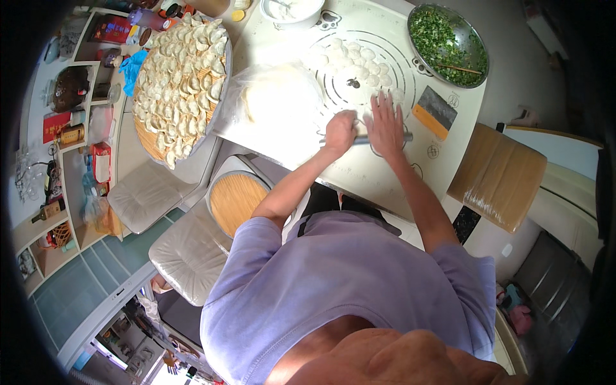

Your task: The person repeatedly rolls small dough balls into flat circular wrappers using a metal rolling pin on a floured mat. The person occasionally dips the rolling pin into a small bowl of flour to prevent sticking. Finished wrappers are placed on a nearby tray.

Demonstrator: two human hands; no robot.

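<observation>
My left hand (340, 132) is curled at the edge of a small pale dough piece (361, 128) and seems to pinch it. My right hand (386, 126) lies flat, fingers stretched out, with its palm over a grey metal rolling pin (362, 140). The pin runs crosswise below both hands. Beyond them, several flattened dough pieces (370, 66) cluster on a white pastry mat (385, 178) with printed rings. A clear plastic bag (308, 89) lies left of the hands, pale and overexposed. To the right rests a dough scraper (435, 113) with an orange handle.
A round board (147, 132) crowded with filled dumplings (187, 72) stands at left. A steel bowl (482, 55) of chopped greens sits at the far right corner, a white tub (293, 21) of flour at the back. Chairs (149, 192), a stool (239, 199) and a wrapped seat (500, 175) flank the table.
</observation>
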